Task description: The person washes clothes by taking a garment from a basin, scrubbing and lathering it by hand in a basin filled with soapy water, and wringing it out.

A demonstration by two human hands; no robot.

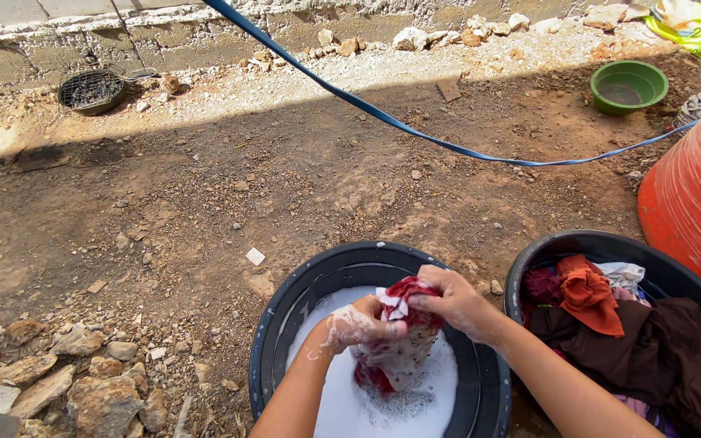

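Both your hands close on the wet red-and-white cloth (399, 341): your soapy left hand (356, 326) grips its side, your right hand (453, 302) pinches its top. It hangs over suds in the black basin (281, 324). Just right, a second black tub (610, 243) holds piled clothes (610, 324).

A round green plastic bowl (628, 86) sits on reddish dirt near a large orange plastic barrel (695, 203); a blue strap (415, 130) crosses above, a wire-mesh basket (91, 89) beside the concrete wall (83, 40).
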